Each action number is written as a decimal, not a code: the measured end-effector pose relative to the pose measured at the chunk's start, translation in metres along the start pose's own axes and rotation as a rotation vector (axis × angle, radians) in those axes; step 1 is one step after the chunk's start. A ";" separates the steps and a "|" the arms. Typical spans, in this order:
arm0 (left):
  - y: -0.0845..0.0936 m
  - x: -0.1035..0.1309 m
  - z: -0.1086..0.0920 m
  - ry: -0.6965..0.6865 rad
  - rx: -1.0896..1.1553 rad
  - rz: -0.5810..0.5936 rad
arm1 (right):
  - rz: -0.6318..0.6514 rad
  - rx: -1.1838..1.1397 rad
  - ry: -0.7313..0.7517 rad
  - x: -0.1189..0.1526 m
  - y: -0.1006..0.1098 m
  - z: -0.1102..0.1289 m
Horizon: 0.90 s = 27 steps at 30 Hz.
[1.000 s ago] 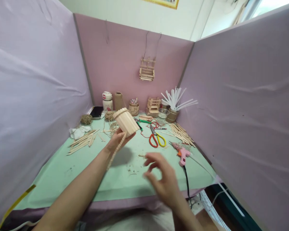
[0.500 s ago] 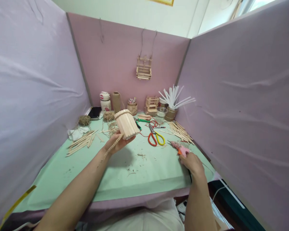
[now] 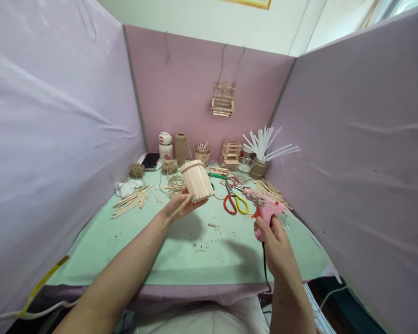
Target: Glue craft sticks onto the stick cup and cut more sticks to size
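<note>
Stick cup and glue gun in hand, above the mat

Stick cup (image 3: 197, 180), a small barrel of upright wooden sticks with cord wound round its rim, sits tilted in the left hand (image 3: 181, 208), held off the green mat (image 3: 125, 241) near the table's centre. Fingers closed under its base; a braided cord (image 3: 176, 212) trails from the cup down across the wrist.

Pink glue gun (image 3: 264, 209) at 3 o'clock from the cup, well apart from it. Right hand (image 3: 277, 246) wrapped around the grip, nozzle aimed toward 10 o'clock, black cable (image 3: 264, 269) dropping off the near table edge.

Between the two, slightly behind: scissors (image 3: 235, 200) with red and yellow handles, flat on the mat. At 9 o'clock from the cup, a loose heap of wooden sticks (image 3: 132, 202); a second heap (image 3: 273, 192) at 2 o'clock near the right partition. Twine ball (image 3: 137, 170) at 10 o'clock. Back row at 12 o'clock: jars, small stick crates, a pot of white glue sticks (image 3: 264, 146). Stick basket (image 3: 223, 103) hangs on the rear pink wall.
</note>
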<state>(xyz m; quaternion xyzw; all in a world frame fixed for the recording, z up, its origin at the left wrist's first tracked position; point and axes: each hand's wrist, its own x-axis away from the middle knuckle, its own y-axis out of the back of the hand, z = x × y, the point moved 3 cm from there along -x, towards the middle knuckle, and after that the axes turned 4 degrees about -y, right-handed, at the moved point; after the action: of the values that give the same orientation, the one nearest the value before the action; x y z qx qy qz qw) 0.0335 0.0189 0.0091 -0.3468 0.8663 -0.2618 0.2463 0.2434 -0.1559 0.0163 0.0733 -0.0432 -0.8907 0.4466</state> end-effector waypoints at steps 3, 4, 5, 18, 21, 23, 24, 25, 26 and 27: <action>0.000 0.000 0.001 0.017 0.009 0.013 | 0.165 -0.178 -0.098 0.010 -0.016 -0.002; 0.000 0.001 0.001 0.023 0.010 0.022 | 0.209 -0.199 -0.121 0.012 -0.020 -0.003; 0.000 0.001 0.002 0.028 0.010 0.030 | 0.239 -0.204 -0.132 0.014 -0.024 -0.003; -0.007 0.007 0.005 0.047 -0.098 0.116 | 0.249 0.188 0.288 0.039 -0.036 0.035; -0.011 0.008 0.003 0.006 -0.119 0.133 | 0.205 0.239 0.388 0.043 -0.037 0.039; -0.014 0.008 0.001 -0.015 -0.134 0.136 | 0.201 0.244 0.421 0.045 -0.038 0.040; -0.015 0.008 0.000 -0.022 -0.141 0.135 | 0.208 0.246 0.427 0.045 -0.039 0.039; -0.016 0.008 0.000 -0.027 -0.148 0.134 | 0.216 0.250 0.429 0.046 -0.040 0.038; -0.016 0.008 -0.001 -0.031 -0.153 0.131 | 0.221 0.253 0.428 0.046 -0.040 0.036; -0.016 0.008 -0.001 -0.034 -0.155 0.127 | 0.227 0.258 0.426 0.046 -0.041 0.034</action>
<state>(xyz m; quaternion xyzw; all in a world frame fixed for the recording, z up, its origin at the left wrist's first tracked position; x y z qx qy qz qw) 0.0354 0.0036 0.0179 -0.3135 0.8999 -0.1719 0.2496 0.1781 -0.1681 0.0402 0.3098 -0.0692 -0.7866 0.5296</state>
